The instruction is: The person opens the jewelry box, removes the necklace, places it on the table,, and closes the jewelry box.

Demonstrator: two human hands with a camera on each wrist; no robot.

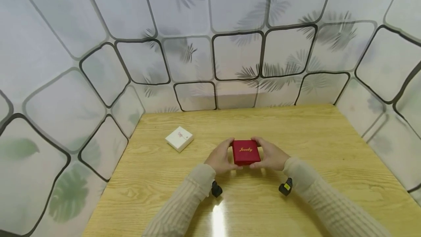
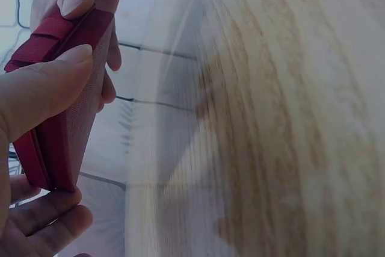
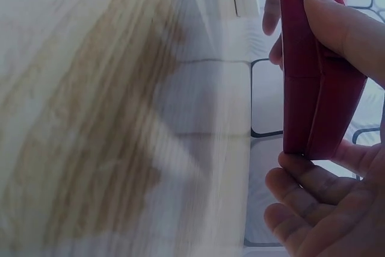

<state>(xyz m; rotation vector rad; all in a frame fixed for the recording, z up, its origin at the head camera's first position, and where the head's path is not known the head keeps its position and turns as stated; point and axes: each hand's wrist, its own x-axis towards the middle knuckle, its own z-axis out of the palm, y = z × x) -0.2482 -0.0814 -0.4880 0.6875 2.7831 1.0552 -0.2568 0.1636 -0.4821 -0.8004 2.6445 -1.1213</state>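
Note:
A red box (image 1: 246, 151) with gold lettering reading "Jewelry" is held between both hands. At its left side the left hand (image 1: 222, 158) grips it, thumb on the near side and fingers at the far corner. The right hand (image 1: 270, 155) grips the right side in the same way. In the left wrist view the box (image 2: 78, 106) shows a ribbed ribbon bow near the thumb. The right wrist view shows the box (image 3: 301, 112) closed, a seam running along its side, with fingertips under its edge.
A white square box (image 1: 179, 138) with small red print lies at the back left of the wooden table (image 1: 141, 193). Patterned fabric (image 1: 187, 61) with dark outlines and leaf shapes stands behind the table and at both sides.

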